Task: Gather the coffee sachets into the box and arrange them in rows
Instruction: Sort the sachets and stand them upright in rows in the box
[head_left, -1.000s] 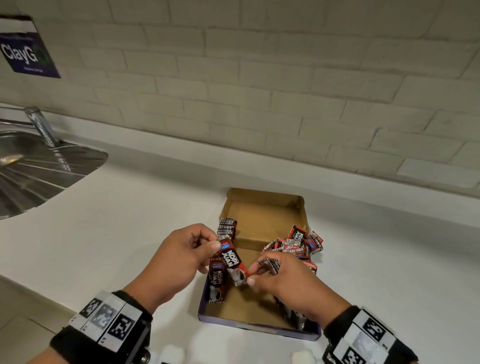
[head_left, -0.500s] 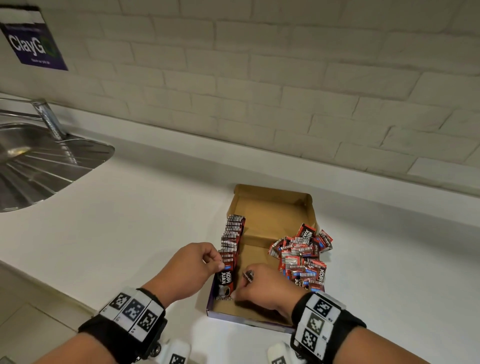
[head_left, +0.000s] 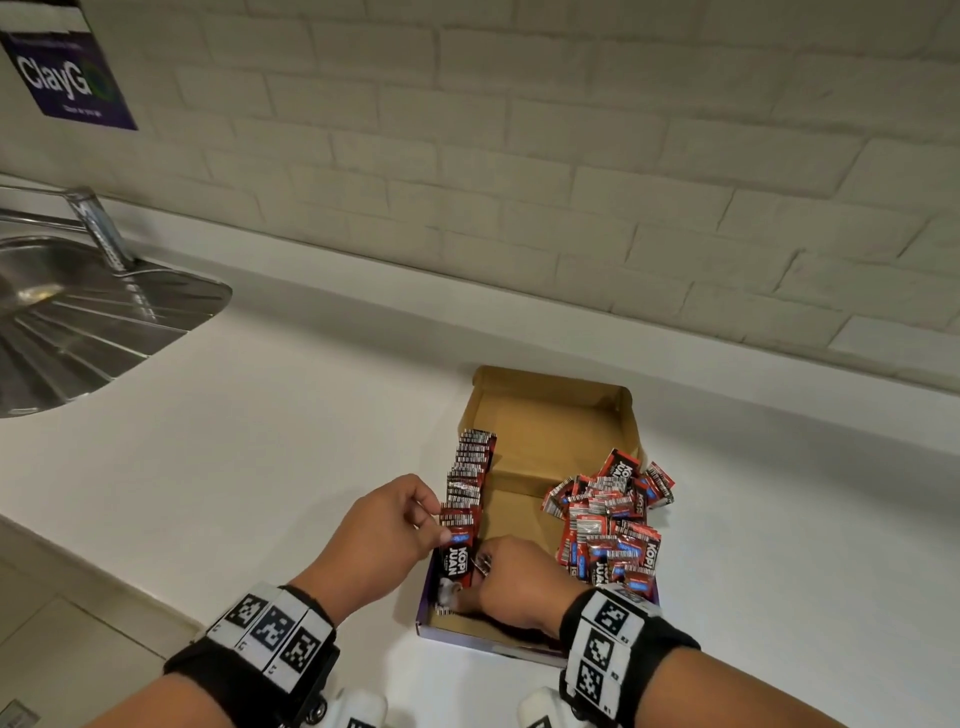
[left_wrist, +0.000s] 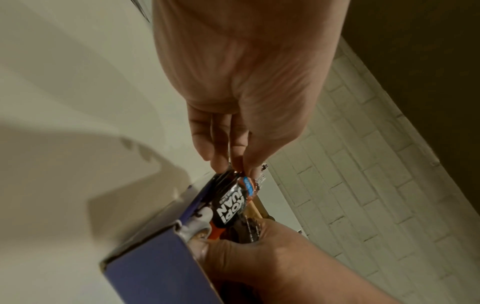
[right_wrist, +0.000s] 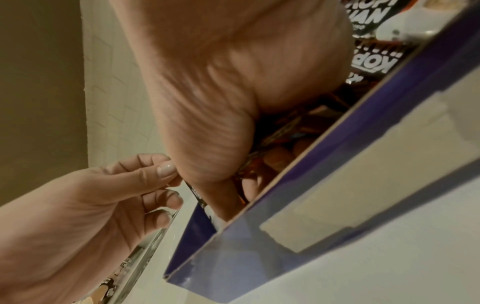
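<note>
Left hand (head_left: 382, 527) pinches the top edge of a black-and-red foil coffee sachet (head_left: 458, 558) standing upright — long axis vertical — at the near end of the left row in the purple-sided cardboard box (head_left: 550, 415). Right hand (head_left: 519, 582), just beside it, fingers curled round further sachets.

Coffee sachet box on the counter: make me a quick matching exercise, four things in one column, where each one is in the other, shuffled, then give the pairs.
Things
1. row of sachets
2. loose pile of sachets
3. left hand
4. sink

Places
A. far left on the counter
B. along the box's left wall
C. pinching the row's nearest sachet
D. right side of the box

Pairs: 1-B, 2-D, 3-C, 4-A
</note>
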